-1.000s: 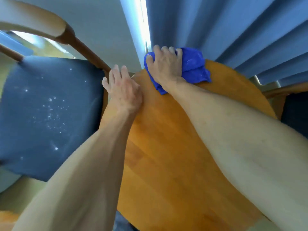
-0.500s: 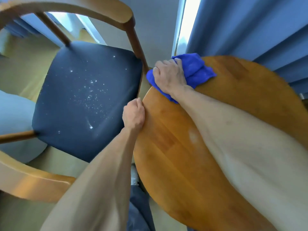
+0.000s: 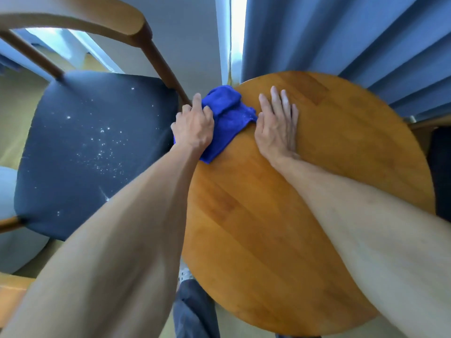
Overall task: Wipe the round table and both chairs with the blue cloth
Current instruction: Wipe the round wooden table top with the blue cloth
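Presently the blue cloth (image 3: pixel 225 120), lying at the round table (image 3: pixel 280 215) rim at upper centre of the frame, is gripped by the left hand (image 3: pixel 194 126) while the right hand (image 3: pixel 277 125) is pressed flat and empty; the crumb-speckled chair (image 3: pixel 80 152) at left is judged next.

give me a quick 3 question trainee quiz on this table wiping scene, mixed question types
1. True or false: the left hand grips the bright blue cloth.
2. How does the right hand lie on the round wooden table? A) curled in a fist B) flat, fingers straight C) lifted clear of it
3. Fill in: the dark blue padded chair seat is dotted with white ____.

Key: 1 true; 2 B; 3 specks
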`<state>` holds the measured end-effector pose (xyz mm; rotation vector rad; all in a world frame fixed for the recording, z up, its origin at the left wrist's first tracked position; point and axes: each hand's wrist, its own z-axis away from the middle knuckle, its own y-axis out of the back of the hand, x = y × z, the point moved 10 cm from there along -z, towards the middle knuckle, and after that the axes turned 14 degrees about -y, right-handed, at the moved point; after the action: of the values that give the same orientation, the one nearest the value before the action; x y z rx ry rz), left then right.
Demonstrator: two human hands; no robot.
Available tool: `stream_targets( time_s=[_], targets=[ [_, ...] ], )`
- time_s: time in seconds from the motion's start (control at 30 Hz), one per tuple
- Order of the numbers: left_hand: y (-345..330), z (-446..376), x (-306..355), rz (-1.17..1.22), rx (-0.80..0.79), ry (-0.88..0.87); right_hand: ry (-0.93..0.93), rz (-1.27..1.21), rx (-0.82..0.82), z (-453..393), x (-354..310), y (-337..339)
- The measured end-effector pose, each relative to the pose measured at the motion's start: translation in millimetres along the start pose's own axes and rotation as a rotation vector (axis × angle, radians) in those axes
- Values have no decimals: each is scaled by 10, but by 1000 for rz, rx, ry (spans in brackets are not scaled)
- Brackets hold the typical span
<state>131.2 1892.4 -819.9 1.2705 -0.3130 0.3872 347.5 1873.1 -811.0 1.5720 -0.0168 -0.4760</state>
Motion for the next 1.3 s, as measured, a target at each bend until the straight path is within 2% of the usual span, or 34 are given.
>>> stream_targets(
  time_s=[0.27,0.47,0.67,0.83,0.93,1.07,1.2,1.3],
  targets=[
    [-32,-264,440,-77,86,-153,-56,51,81,-203,227,122],
    [-297,-532,1429,-211,104,-286,-188,-38,174,-578,922,500],
    [-758,-837,2493,-263,-21,-495,-160,69,200,-627,1542,711],
    [-1051,-890,3127,-277,-37,-666,-556,86,262,-794,2682,1027],
    [-1223,-932,3439,-286,-70,-737,-604,65,264,-758,2942,1019],
    [-1194,-1030,3330,-345,-140,-717,-575,101,285,-788,2894,1000],
    [-809,-930,2529,-292,-13,-484,-570,162,286,-771,2876,1019],
    [-611,-651,1986,-322,54,-376,-506,205,330,-780,2726,1053]
  ],
)
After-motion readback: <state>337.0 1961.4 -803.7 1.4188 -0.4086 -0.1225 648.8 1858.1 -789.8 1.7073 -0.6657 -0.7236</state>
